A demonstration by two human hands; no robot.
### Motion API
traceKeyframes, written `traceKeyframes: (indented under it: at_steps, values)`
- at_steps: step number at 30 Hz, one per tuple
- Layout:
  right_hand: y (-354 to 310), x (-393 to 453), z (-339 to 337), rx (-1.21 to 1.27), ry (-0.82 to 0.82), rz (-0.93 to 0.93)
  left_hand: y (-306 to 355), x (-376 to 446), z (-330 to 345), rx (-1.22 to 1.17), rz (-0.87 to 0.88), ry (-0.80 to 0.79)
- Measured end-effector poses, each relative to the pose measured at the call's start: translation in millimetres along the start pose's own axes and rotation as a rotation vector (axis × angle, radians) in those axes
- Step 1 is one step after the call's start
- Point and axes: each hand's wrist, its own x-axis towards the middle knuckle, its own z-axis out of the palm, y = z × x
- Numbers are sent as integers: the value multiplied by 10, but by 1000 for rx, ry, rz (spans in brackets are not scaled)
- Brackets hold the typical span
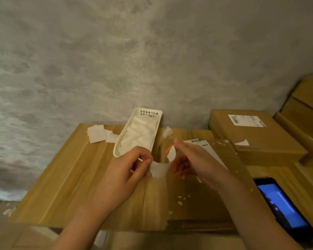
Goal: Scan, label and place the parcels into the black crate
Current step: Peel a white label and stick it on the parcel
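Note:
A curled white label is stretched between my two hands above the wooden table. My left hand pinches its left end. My right hand pinches its right end, which curls upward. Under my right hand lies a flat brown cardboard parcel with a printed barcode label near its far edge. A second brown parcel with a shipping label lies behind it to the right. The black crate is not in view.
A white perforated basket with white label rolls stands at the table's back. Loose white backing papers lie left of it. A phone with a blue screen lies at the right. More cardboard boxes are stacked far right.

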Motion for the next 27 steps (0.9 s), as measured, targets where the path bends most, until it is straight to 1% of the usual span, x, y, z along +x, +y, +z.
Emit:
traceKeyframes:
  at_steps: [5, 7, 10, 15, 17, 19, 23, 27]
  values:
    - [175, -418, -336, 82, 116, -55, 252, -16, 362, -22, 55, 5]
    - [264, -565, -454, 57, 191, -90, 339, -47, 490, -32, 46, -1]
    - [454, -792, -593, -12, 294, -140, 442, -105, 679, -52, 76, -35]
    - [862, -1104, -671, -256, 394, -251, 513, -224, 963, -20, 132, -158]
    - [1005, -1157, -686, -394, 451, -280, 519, -264, 1035, -3, 167, -218]
    - [1096, -1173, -695, -542, 473, -305, 517, -288, 1081, 1, 172, -248]
    - [1197, -1142, -685, -683, 461, -343, 532, -310, 1116, 57, 119, -239]
    - [1219, -1070, -652, -781, 489, -363, 543, -306, 1156, 128, 47, -178]
